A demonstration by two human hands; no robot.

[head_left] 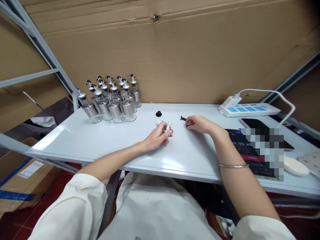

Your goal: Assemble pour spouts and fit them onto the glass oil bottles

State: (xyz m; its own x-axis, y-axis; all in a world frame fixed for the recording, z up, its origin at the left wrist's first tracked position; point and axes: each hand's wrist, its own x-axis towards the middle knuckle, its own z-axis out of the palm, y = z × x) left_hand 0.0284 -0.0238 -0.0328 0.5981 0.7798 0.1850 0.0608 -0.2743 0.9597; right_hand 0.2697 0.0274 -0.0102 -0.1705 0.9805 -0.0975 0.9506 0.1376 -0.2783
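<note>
Several glass oil bottles with steel sleeves and silver pour spouts (115, 108) stand grouped on the white table (140, 156) at the back left. Near the middle, my left hand (156, 136) is closed around a silver-white pour spout (168, 127); the fingers hide part of it. Farther back lies a black ring-shaped stopper (158, 113). To the right, my right hand (198, 124) has its fingertips pinched at a small black T-shaped piece (183, 118), low over the tabletop. Another black bit shows just under those fingers, and whether it is the same piece I cannot tell.
A white power strip (252, 110) with a plugged-in charger and cable sits at the back right. A dark phone (270, 133), a tablet showing a timer (240, 143) and a cream oval object (296, 166) lie near my right forearm. Cardboard (190, 56) walls the back.
</note>
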